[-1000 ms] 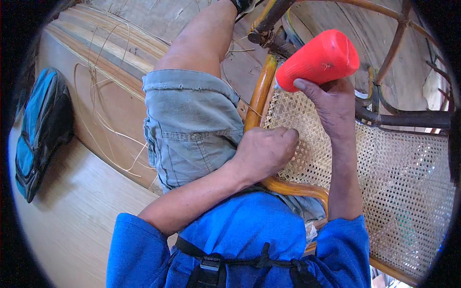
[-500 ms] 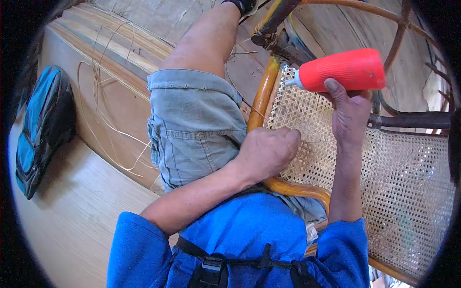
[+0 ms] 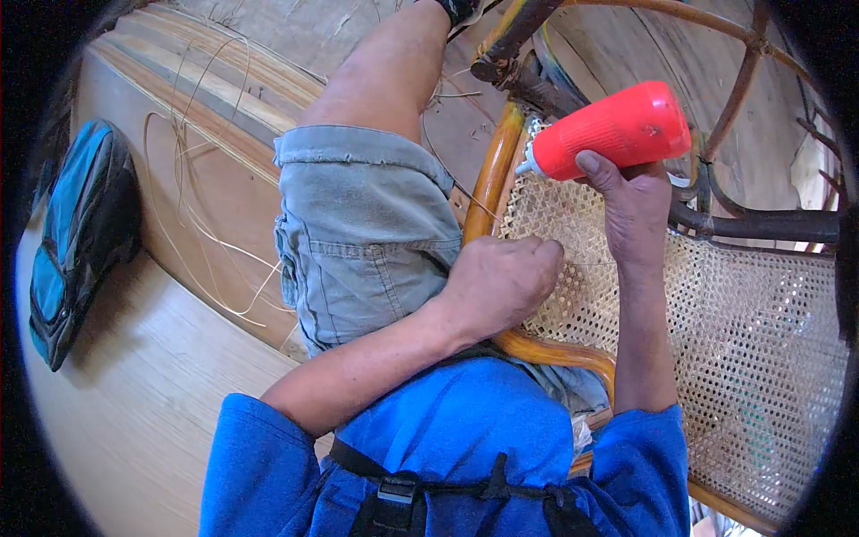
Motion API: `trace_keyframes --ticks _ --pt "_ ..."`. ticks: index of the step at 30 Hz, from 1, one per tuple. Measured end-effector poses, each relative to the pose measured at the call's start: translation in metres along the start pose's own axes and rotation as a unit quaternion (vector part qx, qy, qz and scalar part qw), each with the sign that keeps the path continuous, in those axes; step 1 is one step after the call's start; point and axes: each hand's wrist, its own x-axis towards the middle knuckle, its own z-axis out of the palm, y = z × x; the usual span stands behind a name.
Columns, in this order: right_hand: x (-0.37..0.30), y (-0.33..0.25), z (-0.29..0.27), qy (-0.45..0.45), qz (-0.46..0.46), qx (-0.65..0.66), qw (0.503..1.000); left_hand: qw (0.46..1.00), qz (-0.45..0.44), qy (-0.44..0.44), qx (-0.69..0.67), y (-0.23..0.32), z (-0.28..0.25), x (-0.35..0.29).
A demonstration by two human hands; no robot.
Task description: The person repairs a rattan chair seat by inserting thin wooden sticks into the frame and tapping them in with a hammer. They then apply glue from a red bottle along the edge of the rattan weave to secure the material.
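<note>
My right hand (image 3: 637,210) is wrapped round a red squeeze bottle (image 3: 617,130) with a pale grey nozzle. The bottle lies tilted, its nozzle pointing left and down at the edge of the woven cane webbing (image 3: 582,291), by the wooden frame rail (image 3: 494,170) of a piece of cane furniture. My left hand (image 3: 506,282) is closed in a fist over the webbing's near-left part, beside the rail. Its fingertips are turned under, and what they hold, if anything, is hidden. A thin strand runs across the webbing between the two hands.
Dark rattan poles (image 3: 761,224) cross at the upper right. More cane webbing (image 3: 761,358) stretches to the right. My bent leg in grey shorts (image 3: 367,224) lies left of the rail. Loose cane strands (image 3: 192,215) curl over boards, and a blue and black backpack (image 3: 80,242) stands far left.
My right hand has moved the bottle left, bringing its nozzle from over the webbing to the edge next to the rail. The left hand has hardly moved.
</note>
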Motion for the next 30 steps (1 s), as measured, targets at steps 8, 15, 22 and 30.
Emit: trace_keyframes --ticks 8,15,22,30 --pt "0.000 -0.010 0.010 -0.026 -0.026 -0.082 0.996 1.000 -0.008 0.011 -0.015 -0.002 0.004 -0.001" --pt "-0.006 -0.027 -0.001 0.070 -0.094 -0.061 0.991 0.999 -0.013 0.008 -0.029 -0.002 0.003 -0.002" --pt "-0.007 -0.016 -0.001 0.009 -0.008 0.001 1.000 0.999 -0.014 0.016 -0.029 -0.001 0.002 -0.001" --pt "-0.007 -0.010 0.003 -0.022 0.009 -0.041 0.999 1.000 -0.014 0.005 -0.008 0.000 -0.001 0.001"
